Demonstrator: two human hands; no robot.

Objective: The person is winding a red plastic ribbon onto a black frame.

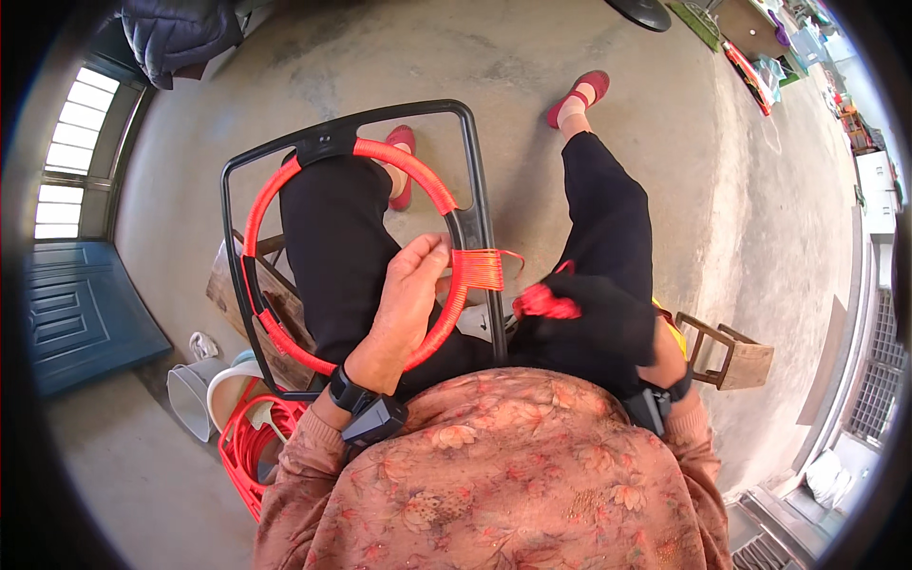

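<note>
One bare left hand (407, 299) grips the ring (418, 171) over the left thigh (347, 252); the gloved right hand (608, 315), apart and blurred, seems closed on red cord (548, 301). Binding ring to frame (481, 180) looks underway, next needing another tight pass

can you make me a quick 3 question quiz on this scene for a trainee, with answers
1. True or false: the left hand is at the right side of the ring, beside the cord wound between ring and black frame.
2. Which is in the right hand?
a) scissors
b) a bundle of red cord
c) a paintbrush
3. Fill the blank: the grey bucket stands on the person's ____ side.

Key:
1. True
2. b
3. left
</note>
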